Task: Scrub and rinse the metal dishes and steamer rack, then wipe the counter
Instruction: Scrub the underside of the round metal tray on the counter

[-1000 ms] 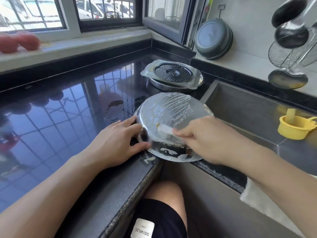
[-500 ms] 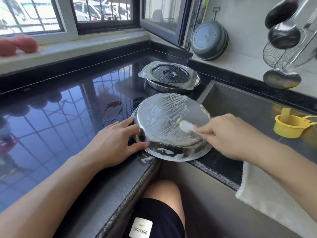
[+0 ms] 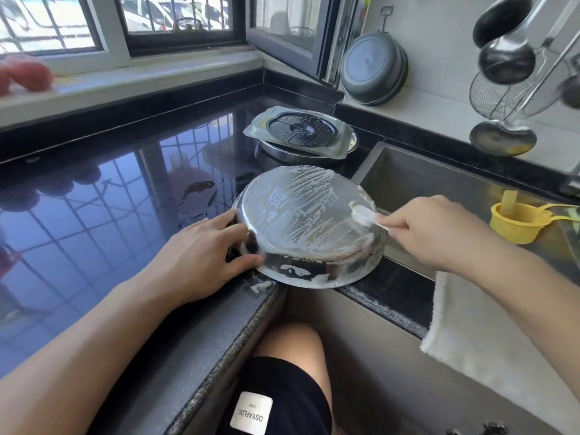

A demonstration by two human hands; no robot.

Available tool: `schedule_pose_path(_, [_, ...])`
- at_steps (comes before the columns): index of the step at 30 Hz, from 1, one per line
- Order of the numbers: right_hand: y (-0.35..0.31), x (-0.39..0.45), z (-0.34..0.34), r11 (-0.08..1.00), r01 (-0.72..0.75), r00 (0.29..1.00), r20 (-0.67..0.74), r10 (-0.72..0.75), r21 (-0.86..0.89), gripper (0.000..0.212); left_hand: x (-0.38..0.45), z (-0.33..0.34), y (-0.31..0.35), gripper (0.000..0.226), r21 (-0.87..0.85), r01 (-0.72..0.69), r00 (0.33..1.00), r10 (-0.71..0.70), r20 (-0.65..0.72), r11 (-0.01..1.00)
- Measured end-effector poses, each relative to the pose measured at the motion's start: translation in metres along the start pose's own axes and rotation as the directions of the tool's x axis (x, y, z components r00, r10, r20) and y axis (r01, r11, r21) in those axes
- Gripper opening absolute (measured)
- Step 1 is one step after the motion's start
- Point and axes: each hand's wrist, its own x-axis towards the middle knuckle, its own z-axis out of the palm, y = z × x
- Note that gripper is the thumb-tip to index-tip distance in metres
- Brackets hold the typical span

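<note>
An upturned metal dish (image 3: 301, 215) lies on the black counter (image 3: 94, 215) beside the sink, its bottom streaked with white suds. My left hand (image 3: 201, 255) grips its left rim and steadies it. My right hand (image 3: 436, 227) pinches a small white brush (image 3: 364, 215) whose head touches the dish's right edge. Behind the dish, a perforated steamer rack (image 3: 301, 130) sits on a rectangular metal tray stacked over another round dish (image 3: 282, 153).
The steel sink (image 3: 423, 183) opens to the right, with a yellow cup (image 3: 521, 221) on its ledge. A white towel (image 3: 489, 350) hangs over the counter's front edge. Ladles and a wire strainer (image 3: 508, 92) hang on the right wall, near a dark pan (image 3: 373, 69).
My right hand has swept the brush from the dish's near middle out to its right edge. The left hand has kept its hold on the rim.
</note>
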Motion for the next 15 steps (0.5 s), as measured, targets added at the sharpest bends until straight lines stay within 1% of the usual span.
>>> schedule_pose_path(1, [0.004,-0.003,0.001,1.0,0.006,1.0,0.003,-0.006,-0.005,0.03,0.0,0.0,0.0,0.038,-0.003,0.003,1.0,-0.003,-0.001,1.0])
schedule_pose_path(2, [0.002,-0.009,0.002,0.999,0.041,0.999,0.023,-0.041,0.021,0.03,0.0,0.0,0.0,0.038,-0.006,0.004,1.0,-0.004,-0.002,1.0])
schedule_pose_path(4, [-0.008,-0.022,0.004,0.989,0.107,0.992,0.061,-0.114,0.103,0.026,0.0,0.0,0.0,0.037,-0.014,0.007,1.0,-0.007,-0.002,1.0])
schedule_pose_path(5, [-0.007,-0.023,0.005,0.988,0.1,0.992,0.067,-0.109,0.12,0.025,0.0,-0.001,0.0,0.036,-0.016,0.008,1.0,-0.008,-0.002,1.0])
schedule_pose_path(8, [0.012,-0.015,0.004,0.993,-0.025,1.0,0.001,0.025,0.113,0.033,0.0,-0.002,0.001,0.036,-0.031,0.005,1.0,-0.005,-0.009,1.0])
schedule_pose_path(9, [0.015,-0.016,0.006,0.992,-0.024,1.0,-0.01,0.026,0.126,0.037,-0.001,-0.002,0.002,0.036,-0.039,0.004,1.0,-0.004,-0.011,0.999])
schedule_pose_path(11, [0.01,-0.023,0.013,0.985,0.013,1.0,0.013,-0.016,0.174,0.046,-0.001,-0.002,0.003,0.036,-0.042,0.004,1.0,-0.005,-0.01,0.999])
schedule_pose_path(12, [0.007,-0.025,0.015,0.982,0.027,0.999,0.024,-0.032,0.187,0.046,0.0,-0.002,0.003,0.037,-0.039,0.006,1.0,-0.006,-0.009,0.999])
schedule_pose_path(13, [0.01,-0.024,0.014,0.983,0.015,1.0,0.018,-0.018,0.184,0.042,0.0,-0.002,0.003,0.037,-0.036,0.009,1.0,-0.009,-0.008,0.999])
schedule_pose_path(15, [0.021,-0.017,0.006,0.983,-0.055,0.998,-0.022,0.059,0.173,0.035,0.0,-0.003,0.003,0.038,-0.04,0.008,1.0,-0.008,-0.011,0.999])
